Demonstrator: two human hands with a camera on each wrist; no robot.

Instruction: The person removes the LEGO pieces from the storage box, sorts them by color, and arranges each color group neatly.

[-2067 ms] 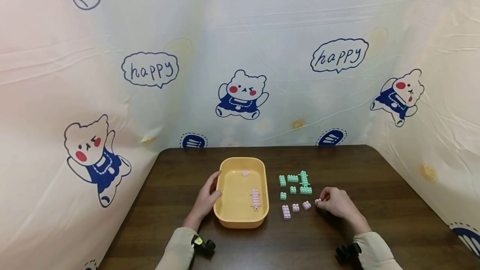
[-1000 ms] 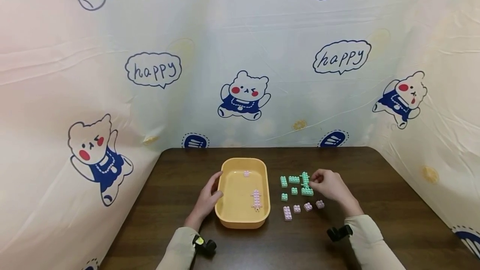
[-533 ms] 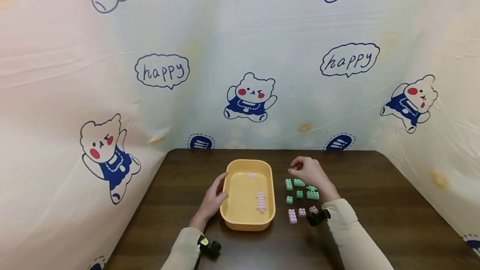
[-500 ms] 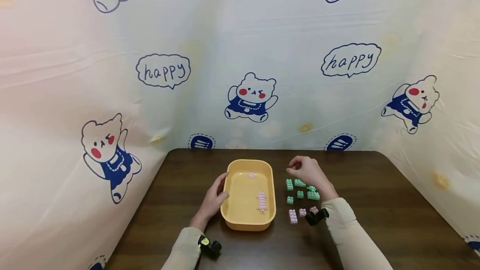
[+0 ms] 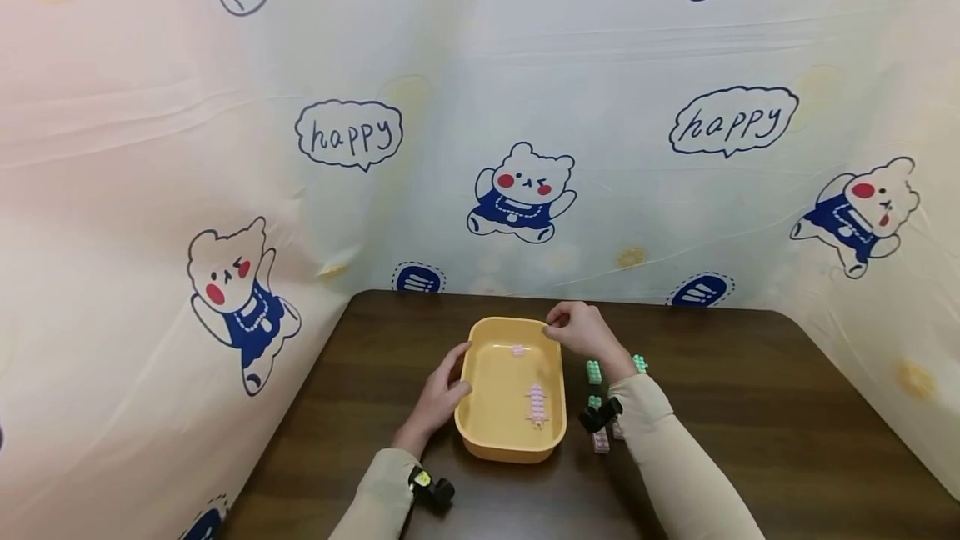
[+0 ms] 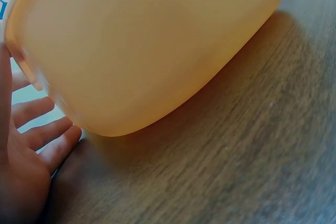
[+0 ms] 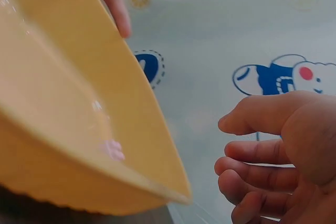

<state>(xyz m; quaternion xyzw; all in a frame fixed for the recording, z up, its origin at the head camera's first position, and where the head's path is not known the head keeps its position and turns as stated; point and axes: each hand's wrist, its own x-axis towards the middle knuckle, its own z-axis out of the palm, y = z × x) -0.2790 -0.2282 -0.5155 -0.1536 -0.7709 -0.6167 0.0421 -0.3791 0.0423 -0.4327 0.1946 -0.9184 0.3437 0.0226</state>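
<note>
A yellow plastic tray stands on the table. My left hand rests against its left side, fingertips at the rim; in the left wrist view its fingers are spread along the outer wall. My right hand is at the tray's far right corner with loosely bent fingers. Between its thumb and fingers nothing shows in the right wrist view; whether it touches the rim is unclear. Inside the tray lie a small pink building block and a long pink block piece with side pegs.
Right of the tray, green blocks and pink blocks lie on the table, partly hidden by my right forearm. A printed curtain hangs behind the table and along its sides.
My right hand let go of a small pink block beside the others, then moved left over the green blocks to the tray's far right corner. My left hand stays at the tray.
</note>
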